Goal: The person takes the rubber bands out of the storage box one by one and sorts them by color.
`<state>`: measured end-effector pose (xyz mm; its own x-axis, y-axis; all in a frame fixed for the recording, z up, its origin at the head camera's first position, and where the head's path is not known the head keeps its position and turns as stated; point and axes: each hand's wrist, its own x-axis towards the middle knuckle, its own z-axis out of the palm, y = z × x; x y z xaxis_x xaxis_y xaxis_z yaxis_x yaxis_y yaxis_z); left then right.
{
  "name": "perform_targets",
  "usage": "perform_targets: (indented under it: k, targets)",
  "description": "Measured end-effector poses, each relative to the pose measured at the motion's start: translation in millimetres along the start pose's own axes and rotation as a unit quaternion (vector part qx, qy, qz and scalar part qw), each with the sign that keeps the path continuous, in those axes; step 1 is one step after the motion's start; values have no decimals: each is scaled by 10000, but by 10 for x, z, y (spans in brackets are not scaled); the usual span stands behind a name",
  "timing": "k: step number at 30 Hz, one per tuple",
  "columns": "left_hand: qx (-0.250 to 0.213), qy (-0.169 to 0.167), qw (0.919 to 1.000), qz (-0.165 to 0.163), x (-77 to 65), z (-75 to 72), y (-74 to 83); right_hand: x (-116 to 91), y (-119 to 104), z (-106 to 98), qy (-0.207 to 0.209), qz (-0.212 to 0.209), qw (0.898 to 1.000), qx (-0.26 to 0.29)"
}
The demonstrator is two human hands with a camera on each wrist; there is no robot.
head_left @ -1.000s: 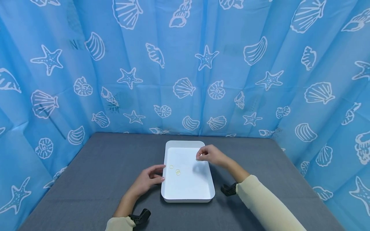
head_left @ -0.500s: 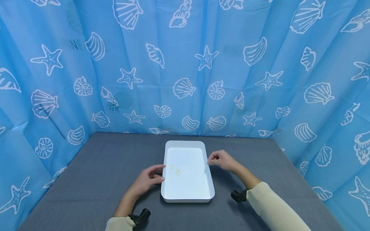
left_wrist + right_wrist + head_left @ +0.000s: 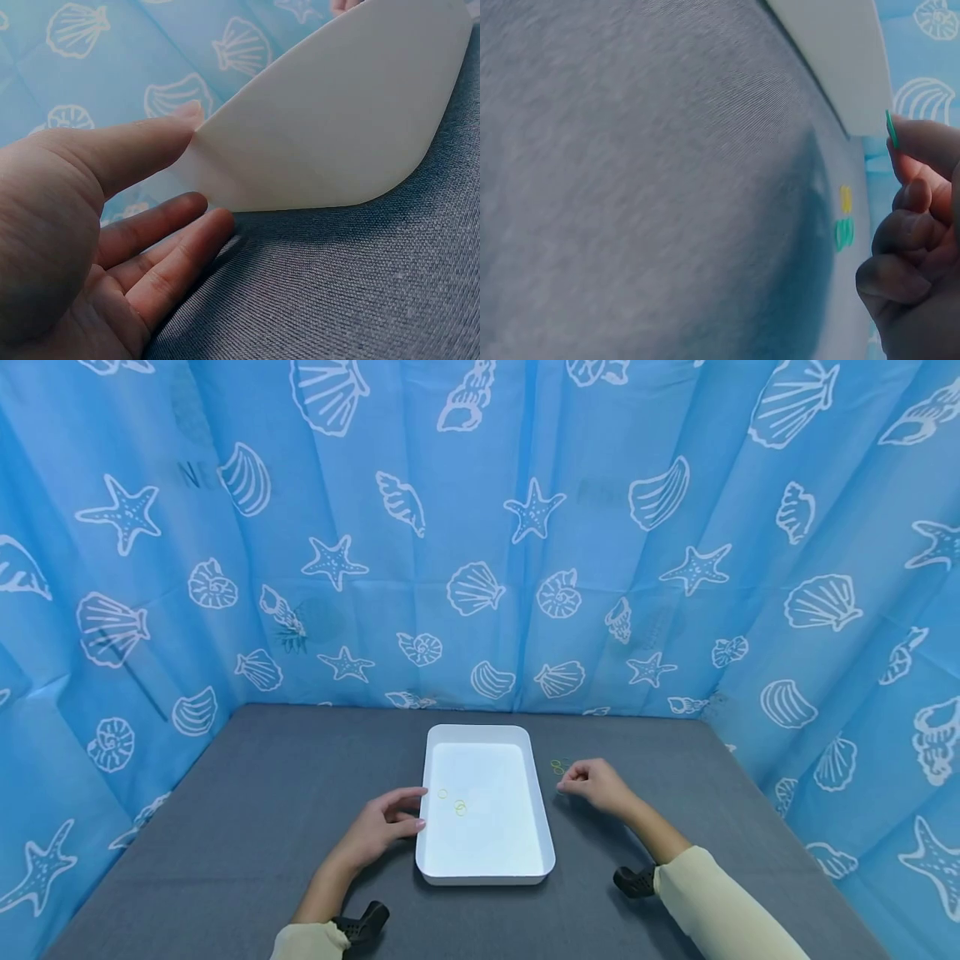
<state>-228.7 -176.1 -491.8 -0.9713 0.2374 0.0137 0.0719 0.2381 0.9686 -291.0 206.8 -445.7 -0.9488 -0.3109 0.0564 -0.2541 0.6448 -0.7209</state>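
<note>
A white rectangular tray lies on the table, with several thin yellow rings on its floor at the left. My left hand rests against the tray's left side, thumb at the rim and fingers loosely extended. To the right of the tray, over the cloth, my right hand pinches a small thin green ring between thumb and forefinger. Beyond it lie yellow rings and green rings on the table, partly hidden by the hand in the head view.
Grey cloth covers the table. A blue curtain with white shells and starfish hangs behind it and along both sides. Each wrist wears a black device.
My right hand has moved from over the tray's right side to the table at its right, uncovering rings there. The left hand and the yellow rings in the tray have stayed put.
</note>
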Motion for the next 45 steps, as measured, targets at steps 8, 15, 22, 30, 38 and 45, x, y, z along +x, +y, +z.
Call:
perform_targets:
  k: [8,15,22,30,38,45]
  targets:
    - [42,-44,10000,73,-9,-13,-10,-37,182,-2,303,379,9986,-188]
    - [14,13,10000,-5,-9,-16,-7,-40,270,-5,630,461,9965,-293]
    - [26,10,10000,-12,-15,-5,7,-25,300,-9,760,584,9938,-561]
    - [8,-34,10000,89,-10,-2,1,-11,293,1,770,721,9903,-906]
    - [37,-70,9998,183,-10,-1,2,14,292,19,853,871,9870,-1046]
    - [36,-45,9999,126,-15,-2,25,4,293,24,935,965,9859,-1001]
